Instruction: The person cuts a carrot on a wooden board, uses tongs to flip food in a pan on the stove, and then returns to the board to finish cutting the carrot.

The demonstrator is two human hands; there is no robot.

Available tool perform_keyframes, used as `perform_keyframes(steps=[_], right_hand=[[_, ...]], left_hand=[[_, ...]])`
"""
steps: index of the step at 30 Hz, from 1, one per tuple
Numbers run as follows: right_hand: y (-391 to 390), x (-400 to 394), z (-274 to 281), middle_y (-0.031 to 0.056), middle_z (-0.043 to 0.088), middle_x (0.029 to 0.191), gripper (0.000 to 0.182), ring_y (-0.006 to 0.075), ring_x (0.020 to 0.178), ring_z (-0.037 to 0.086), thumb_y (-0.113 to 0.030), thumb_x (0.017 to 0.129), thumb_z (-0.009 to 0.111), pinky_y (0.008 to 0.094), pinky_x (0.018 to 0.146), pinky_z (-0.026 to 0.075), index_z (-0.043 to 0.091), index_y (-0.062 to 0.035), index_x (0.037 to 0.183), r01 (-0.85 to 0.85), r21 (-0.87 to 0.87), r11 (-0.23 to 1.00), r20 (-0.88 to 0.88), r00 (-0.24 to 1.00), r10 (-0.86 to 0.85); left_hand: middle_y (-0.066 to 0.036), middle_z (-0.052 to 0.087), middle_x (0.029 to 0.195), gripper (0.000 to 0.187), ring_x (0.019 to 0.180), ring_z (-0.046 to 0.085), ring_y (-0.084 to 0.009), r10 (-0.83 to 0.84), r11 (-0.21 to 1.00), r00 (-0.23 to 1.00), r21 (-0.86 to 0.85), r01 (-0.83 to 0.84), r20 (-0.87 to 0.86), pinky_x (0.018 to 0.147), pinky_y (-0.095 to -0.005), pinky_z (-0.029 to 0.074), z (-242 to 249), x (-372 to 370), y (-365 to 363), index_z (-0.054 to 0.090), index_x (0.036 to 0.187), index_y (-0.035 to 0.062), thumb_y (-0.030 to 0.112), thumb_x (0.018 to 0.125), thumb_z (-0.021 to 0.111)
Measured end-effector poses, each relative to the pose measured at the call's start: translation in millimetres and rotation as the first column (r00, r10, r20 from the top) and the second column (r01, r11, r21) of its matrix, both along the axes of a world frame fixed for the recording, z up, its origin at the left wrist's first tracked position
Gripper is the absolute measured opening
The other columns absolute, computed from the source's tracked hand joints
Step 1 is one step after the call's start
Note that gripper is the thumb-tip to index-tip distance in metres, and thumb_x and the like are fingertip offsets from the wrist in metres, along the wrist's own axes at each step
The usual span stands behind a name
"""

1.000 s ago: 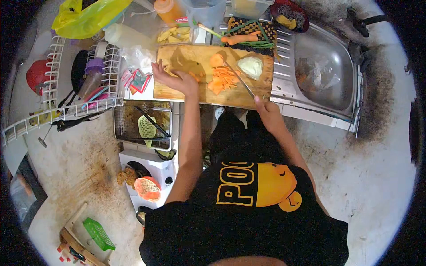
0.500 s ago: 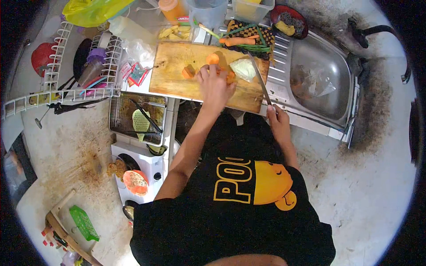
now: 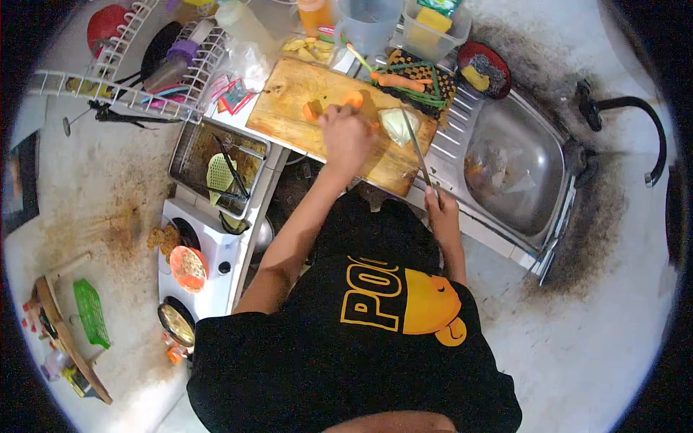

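Note:
My left hand (image 3: 346, 137) is on the wooden cutting board (image 3: 278, 101), its fingers curled down over orange carrot pieces and partly hiding them. One carrot chunk (image 3: 310, 110) lies left of the fingertips and another carrot piece (image 3: 354, 98) just beyond them. In my right hand (image 3: 442, 209) is the handle of a long knife (image 3: 417, 150), at the board's right front edge. Its blade points away from me and overlaps the pale green cabbage wedge (image 3: 395, 125) on the right part of the board.
Whole carrots (image 3: 398, 81) and long green beans lie on a checkered mat (image 3: 440, 68) behind the board. On the right is a steel sink (image 3: 530, 213) with a black faucet (image 3: 590, 108). A dish rack (image 3: 195, 101) and a stove (image 3: 216, 249) stand left.
The camera view has turned and shifted a little. My left hand has drawn slightly toward me over the carrot pieces, while the right keeps the knife by the cabbage.

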State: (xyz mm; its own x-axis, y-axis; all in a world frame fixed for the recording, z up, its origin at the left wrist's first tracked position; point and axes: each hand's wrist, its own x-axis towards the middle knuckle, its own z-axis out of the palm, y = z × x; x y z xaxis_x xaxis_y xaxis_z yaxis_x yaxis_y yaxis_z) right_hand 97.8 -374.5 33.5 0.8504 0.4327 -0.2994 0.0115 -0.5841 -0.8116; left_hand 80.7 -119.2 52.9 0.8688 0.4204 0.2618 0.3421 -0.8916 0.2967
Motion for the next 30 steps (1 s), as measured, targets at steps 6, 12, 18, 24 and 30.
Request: perform_keyframes(steps=[6, 12, 18, 24, 30], right_hand=[[29.9, -4.8, 20.2, 0.01, 0.052, 0.057, 0.046, 0.0209, 0.05, 0.05, -0.031, 0.097, 0.049, 0.0351, 0.054, 0.042, 0.058, 0.0018, 0.067, -0.326, 0.024, 0.945, 0.01, 0.945, 0.326], [79.4, 3.4, 27.6, 0.0341, 0.06, 0.086, 0.051, 0.0482, 0.089, 0.059, -0.038, 0.097, 0.045, 0.0531, 0.081, 0.044, 0.063, 0.0086, 0.084, -0.43, -0.248, 0.868, -0.121, 0.903, 0.413], [74.1, 17.9, 6.1, 0.0355, 0.06, 0.086, 0.053, 0.051, 0.086, 0.058, -0.04, 0.096, 0.046, 0.0547, 0.079, 0.044, 0.063, 0.0088, 0.085, -0.403, -0.29, 0.868, 0.049, 0.9, 0.434], [75.0, 10.8, 13.8, 0.0334, 0.061, 0.09, 0.039, 0.0502, 0.09, 0.058, -0.03, 0.096, 0.048, 0.0531, 0.081, 0.045, 0.057, 0.006, 0.108, -0.416, -0.237, 0.878, 0.078, 0.893, 0.444], [90.6, -7.2, 18.3, 0.0285, 0.053, 0.126, 0.043, 0.0394, 0.119, 0.052, -0.015, 0.096, 0.047, 0.0403, 0.1, 0.039, 0.043, -0.0074, 0.138, -0.451, -0.012, 0.892, 0.15, 0.881, 0.448]], left_hand=[[-0.01, 0.069, 0.072, 0.015, 0.067, 0.065, -0.0171, 0.461, 0.554, 0.87, -0.823, -0.129, 0.174, 0.063, -0.0303, 0.051, -28.8, -64.7, 43.4, 0.071, 0.081, -0.0044, 0.008, 0.073, 0.071], [-0.009, 0.069, 0.067, 0.012, 0.058, 0.066, -0.013, 0.559, 0.425, 0.818, -0.894, -0.142, 0.137, 0.057, -0.0254, 0.051, -58.7, -76.0, 43.9, 0.073, 0.081, -0.003, 0.006, 0.073, 0.07], [-0.01, 0.07, 0.074, 0.021, 0.064, 0.068, -0.0212, 0.53, 0.597, 0.847, -0.722, -0.349, 0.029, 0.061, -0.0308, 0.053, -28.0, -66.6, 39.9, 0.072, 0.087, 0.0018, 0.011, 0.068, 0.075], [-0.013, 0.065, 0.098, 0.029, 0.095, 0.059, -0.0328, 0.116, 0.988, 0.951, -0.135, -0.08, 0.286, 0.085, -0.0373, 0.048, -36.3, -76.0, 48.0, 0.068, 0.1, 0.0027, 0.003, 0.071, 0.069], [-0.011, 0.06, 0.11, 0.032, 0.104, 0.053, -0.0322, -0.03, 0.988, 0.97, -0.141, 0.066, 0.242, 0.092, -0.0395, 0.044, -42.3, -73.7, 59.5, 0.068, 0.102, 0.0026, 0.003, 0.07, 0.069]])
